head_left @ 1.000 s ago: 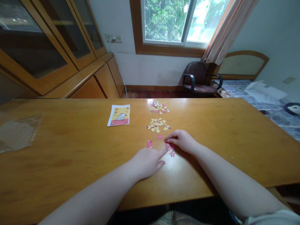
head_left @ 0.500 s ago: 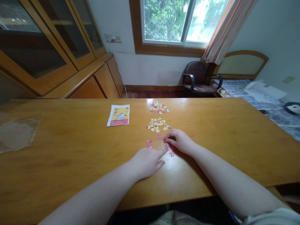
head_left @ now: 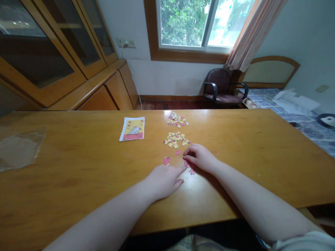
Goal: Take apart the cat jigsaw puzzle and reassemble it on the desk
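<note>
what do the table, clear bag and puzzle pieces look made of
Table: likely wood or veneer, glossy, with grain and glare. Bag: probably thin plastic, shiny, see-through, creased. Puzzle pieces: perhaps printed cardboard, flat and tabbed; too small to judge finish.

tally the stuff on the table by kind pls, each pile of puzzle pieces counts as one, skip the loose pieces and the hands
Piles of puzzle pieces: 2, the far pile and the near pile
Picture card: 1
Clear plastic bag: 1
Total: 4
</note>
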{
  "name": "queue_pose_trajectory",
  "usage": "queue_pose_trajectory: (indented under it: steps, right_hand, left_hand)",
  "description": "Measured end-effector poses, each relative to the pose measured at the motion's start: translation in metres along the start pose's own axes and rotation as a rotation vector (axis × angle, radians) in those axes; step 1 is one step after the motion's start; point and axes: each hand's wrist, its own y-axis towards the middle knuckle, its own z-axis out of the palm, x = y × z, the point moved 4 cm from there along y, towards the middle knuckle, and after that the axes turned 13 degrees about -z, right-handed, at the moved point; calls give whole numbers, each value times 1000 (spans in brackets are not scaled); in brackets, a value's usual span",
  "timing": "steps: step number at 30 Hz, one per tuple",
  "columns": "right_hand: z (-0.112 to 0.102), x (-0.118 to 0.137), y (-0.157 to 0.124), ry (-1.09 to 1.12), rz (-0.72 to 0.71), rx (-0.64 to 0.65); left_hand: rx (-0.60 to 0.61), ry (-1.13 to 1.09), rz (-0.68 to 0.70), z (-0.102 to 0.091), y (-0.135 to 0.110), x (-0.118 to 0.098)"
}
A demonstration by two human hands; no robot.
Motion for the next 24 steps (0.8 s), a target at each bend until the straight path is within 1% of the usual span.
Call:
queue_pose_trajectory:
  steps: [10, 12, 16, 19, 22, 24]
  right_hand:
    - [0, -1, 0, -8, -11, 5]
    - [1, -1, 0, -7, -12, 7]
    - [1, -2, 0, -6, -32, 5]
    - [2, -3, 0, -10, -37, 2]
    - [2, -4, 0, -9, -34, -1]
    - [2, -3, 0, -3, -28, -6]
  left_hand:
    - [-26, -45, 2, 0, 2, 0]
    - [-33, -52, 28, 1, 2, -1]
    - [-38, -14, 134, 4, 0, -7]
    - [-43, -8, 162, 4, 0, -8]
    - [-84, -37, 142, 0, 2, -7]
    - [-147, -40, 110, -3, 5, -7]
